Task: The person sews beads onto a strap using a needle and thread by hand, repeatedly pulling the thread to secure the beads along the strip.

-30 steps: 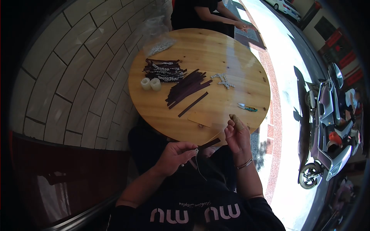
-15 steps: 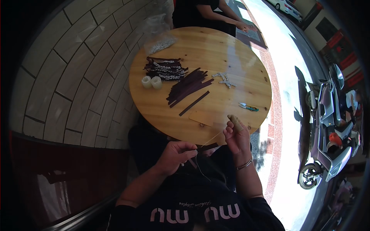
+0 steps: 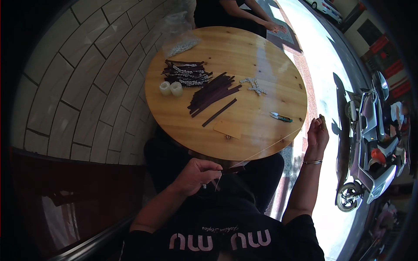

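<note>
- Dark brown strip [image 3: 236, 169]: held over the person's lap, just off the near edge of the worktop [image 3: 265, 56], which is round and wooden.
- Left hand [image 3: 193, 177]: thumb and fingers pinched on one end of the strip; a loose thread end hangs below them.
- Thread [image 3: 270, 147]: pale, running straight from the strip, across the near right of the worktop, to the right hand.
- Right hand [image 3: 318, 134]: raised beyond the right edge, fingers curled closed on the thread; exact grip too small to make out. Bracelet [image 3: 312, 162] at the wrist.
- Worktop, centre: heap of plain strips [image 3: 213, 95], one single strip [image 3: 219, 112] lying just beside it.
- Worktop, left: beaded strips [image 3: 186, 75] piled, two pale rolls [image 3: 170, 88] adjacent, clear bag [image 3: 182, 47] of white beads behind.
- Worktop, right: white bead cluster [image 3: 253, 86]; snips [image 3: 281, 117] nearer the edge.
- Far side: another person's hands [image 3: 275, 28], near each other.
</note>
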### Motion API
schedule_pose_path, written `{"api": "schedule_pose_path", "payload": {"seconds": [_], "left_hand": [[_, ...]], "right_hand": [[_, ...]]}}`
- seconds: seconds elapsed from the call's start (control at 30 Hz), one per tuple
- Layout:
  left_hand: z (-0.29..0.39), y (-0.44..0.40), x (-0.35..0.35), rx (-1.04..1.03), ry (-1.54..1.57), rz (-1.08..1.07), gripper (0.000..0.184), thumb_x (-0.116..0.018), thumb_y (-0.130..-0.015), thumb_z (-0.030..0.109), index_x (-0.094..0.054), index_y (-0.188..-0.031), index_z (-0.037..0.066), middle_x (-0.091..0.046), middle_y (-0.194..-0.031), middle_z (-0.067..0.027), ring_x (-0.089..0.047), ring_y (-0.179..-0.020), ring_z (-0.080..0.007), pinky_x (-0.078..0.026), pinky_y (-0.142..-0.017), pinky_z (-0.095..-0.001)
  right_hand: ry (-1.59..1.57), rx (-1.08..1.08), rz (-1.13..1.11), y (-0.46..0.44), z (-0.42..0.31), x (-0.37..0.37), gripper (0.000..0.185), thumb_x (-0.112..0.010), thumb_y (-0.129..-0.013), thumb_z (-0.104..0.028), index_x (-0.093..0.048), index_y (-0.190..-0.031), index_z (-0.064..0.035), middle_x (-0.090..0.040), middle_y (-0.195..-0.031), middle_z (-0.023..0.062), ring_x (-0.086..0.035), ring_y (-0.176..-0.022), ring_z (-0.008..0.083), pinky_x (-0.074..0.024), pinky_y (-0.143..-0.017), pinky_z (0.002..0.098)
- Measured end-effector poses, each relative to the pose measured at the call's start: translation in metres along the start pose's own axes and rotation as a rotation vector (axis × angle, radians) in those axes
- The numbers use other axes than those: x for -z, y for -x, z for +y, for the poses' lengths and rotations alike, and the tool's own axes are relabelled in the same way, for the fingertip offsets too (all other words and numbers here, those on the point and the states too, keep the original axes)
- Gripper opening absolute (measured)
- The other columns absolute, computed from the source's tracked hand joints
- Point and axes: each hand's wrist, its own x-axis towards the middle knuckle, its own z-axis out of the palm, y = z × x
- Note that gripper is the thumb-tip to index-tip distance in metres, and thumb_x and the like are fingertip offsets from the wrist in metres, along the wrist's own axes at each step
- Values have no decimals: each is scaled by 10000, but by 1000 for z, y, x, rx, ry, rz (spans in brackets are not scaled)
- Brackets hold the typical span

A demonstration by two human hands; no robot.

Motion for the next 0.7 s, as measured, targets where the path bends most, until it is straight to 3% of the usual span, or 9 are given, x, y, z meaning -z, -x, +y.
{"api": "schedule_pose_path", "payload": {"seconds": [0.1, 0.33, 0.6, 0.7], "left_hand": [[-3, 1, 3, -14, 23, -29, 152, -622, -789, 24, -628, -929, -37, -629, -769, -54, -551, -610, -58, -404, -519, -156], [-1, 3, 3, -15, -28, 0, 157, -627, -779, 11, -628, -928, -38, -639, -780, -72, -562, -616, -64, -409, -519, -160], [3, 6, 3, -29, -93, 40, 140, -650, -760, 6, -641, -894, -35, -640, -760, -57, -564, -606, -61, -420, -526, -163], [1, 6, 1, -6, -110, 48, 139, -655, -759, 7, -645, -894, -30, -639, -772, -53, -564, -617, -58, -425, -535, -163]], "right_hand": [[27, 113, 112, -31, -34, 29, 64, -531, -873, -33, -556, -850, 21, -489, -636, 18, -505, -582, 103, -516, -758, 254], [137, 353, 302, -81, -102, 116, 169, -510, -872, -20, -519, -710, 28, -481, -610, 62, -496, -552, 147, -554, -760, 351], [138, 588, 630, -73, -169, 141, 85, -476, -805, 85, -512, -727, 76, -529, -691, 113, -546, -591, 197, -583, -729, 348], [222, 596, 701, -61, -182, 139, 98, -528, -798, 29, -535, -701, 39, -553, -689, 81, -558, -597, 172, -551, -633, 269]]}}
